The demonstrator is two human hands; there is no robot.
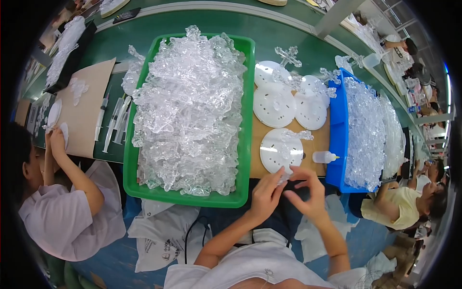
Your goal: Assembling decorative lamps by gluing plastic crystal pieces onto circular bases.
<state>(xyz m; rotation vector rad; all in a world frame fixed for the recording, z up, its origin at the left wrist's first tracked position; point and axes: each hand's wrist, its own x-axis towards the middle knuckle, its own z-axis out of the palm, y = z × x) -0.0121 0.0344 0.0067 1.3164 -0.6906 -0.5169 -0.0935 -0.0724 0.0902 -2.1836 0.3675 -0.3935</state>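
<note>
Lower centre, our left hand (263,195) pinches a clear plastic piece (283,178), our right hand (311,193) splayed. Few clear plastic crosses (305,135) top round white discs (280,155) (much seems left).

Can't actually read any words from where I'm sitting, tbh. There's some dark printing on the crumpled white plastic bag (161,229) below the bench (202,18), left of my lap, plus a little mark on my white shirt (255,257), both too small to make out.
</note>
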